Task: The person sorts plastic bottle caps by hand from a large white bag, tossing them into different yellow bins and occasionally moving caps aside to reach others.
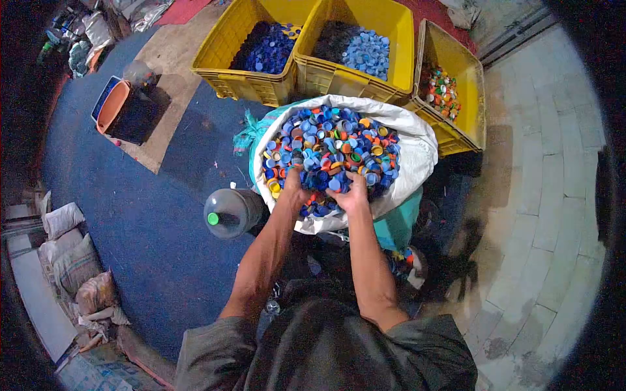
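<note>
A white sack (417, 151) with a rolled-open mouth is full of mixed bottle caps (342, 146), mostly blue with some orange, yellow and red. Both hands are in the caps at the near side of the heap. My left hand (297, 186) has its fingers partly sunk among them, so its grip is hidden. Just to its right, my right hand (352, 192) touches the caps with thumb and fingers apart, near a light blue cap. Whether it holds any cap is unclear.
Yellow crates stand behind the sack: dark blue caps in the left crate (228, 81), light blue in the middle (355, 83), mixed orange and white in the right (473, 98). A large clear bottle (231, 212) lies left of the sack. An orange basin (113, 104) is farther left.
</note>
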A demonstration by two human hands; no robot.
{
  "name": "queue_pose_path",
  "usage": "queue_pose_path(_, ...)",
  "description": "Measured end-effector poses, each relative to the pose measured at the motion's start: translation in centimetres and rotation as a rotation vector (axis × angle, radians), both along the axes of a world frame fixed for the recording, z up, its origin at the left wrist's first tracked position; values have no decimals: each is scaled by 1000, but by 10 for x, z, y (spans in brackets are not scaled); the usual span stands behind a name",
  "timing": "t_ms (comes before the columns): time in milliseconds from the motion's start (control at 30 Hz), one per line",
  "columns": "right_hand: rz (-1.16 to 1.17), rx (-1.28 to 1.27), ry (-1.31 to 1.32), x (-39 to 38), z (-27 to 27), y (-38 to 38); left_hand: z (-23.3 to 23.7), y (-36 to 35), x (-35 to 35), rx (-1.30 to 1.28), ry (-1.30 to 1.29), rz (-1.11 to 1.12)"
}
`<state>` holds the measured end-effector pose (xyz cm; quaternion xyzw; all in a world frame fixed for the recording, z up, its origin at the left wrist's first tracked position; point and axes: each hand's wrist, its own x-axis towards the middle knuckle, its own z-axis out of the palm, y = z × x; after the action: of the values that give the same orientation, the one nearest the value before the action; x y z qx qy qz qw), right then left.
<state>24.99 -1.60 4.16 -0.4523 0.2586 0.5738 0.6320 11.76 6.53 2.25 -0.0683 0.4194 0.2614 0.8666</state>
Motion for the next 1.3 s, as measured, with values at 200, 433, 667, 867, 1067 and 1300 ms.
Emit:
queue_pose_path(200, 102, 101, 29, 14, -14, 10, -21, -1, -7, 191, 313, -117)
queue_pose_path(433, 244, 84, -425, 4, -10, -4, -5, -13, -24, 382, 480, -170)
queue_pose_path(667, 603, -155, -1674, -21, -18, -30, -33, -22, -55, 269, 197, -9)
queue_pose_path(867, 851, -183, -1809, -57, -45, -55, -16, -31, -88, 274, 308, -56)
queue_pose_path(1067, 764, -112, -1796, -80, -48, -46, -29, -31, -114, 643, 669, -499)
queue_pose_path(1300, 718, -49, -2010, -82, -31, 13, -40, -28, -129, 911, 1218, -379)
